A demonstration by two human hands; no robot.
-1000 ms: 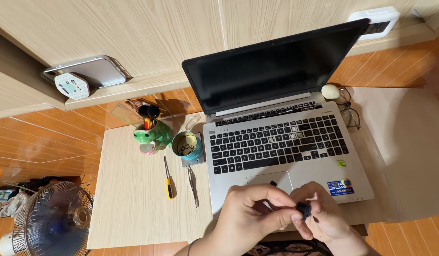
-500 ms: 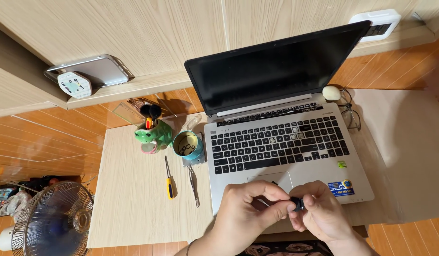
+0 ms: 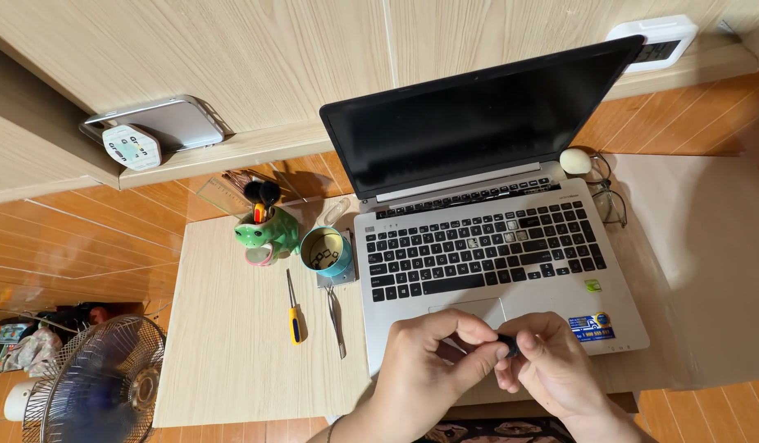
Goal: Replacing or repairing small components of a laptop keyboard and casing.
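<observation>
Left hand [image 3: 433, 365] and right hand [image 3: 551, 369] both pinch a small black part [image 3: 508, 344] over the near laptop [image 3: 494, 246] edge; looks light, stiff, best held by fingertips.

The small dark piece [image 3: 508, 344] pinched between the left hand [image 3: 428, 361] and the right hand [image 3: 551, 371] is almost wholly covered by fingertips, so its shape cannot be told. Both wrists are cut off by the bottom edge. The hands hide the front edge of the laptop [image 3: 494, 246] and part of its touchpad. The fan [image 3: 96, 385] is cropped at the lower left. What lies inside the blue cup [image 3: 325, 250] is too small to tell. The glasses [image 3: 609, 193] sit partly behind the laptop's corner.
</observation>
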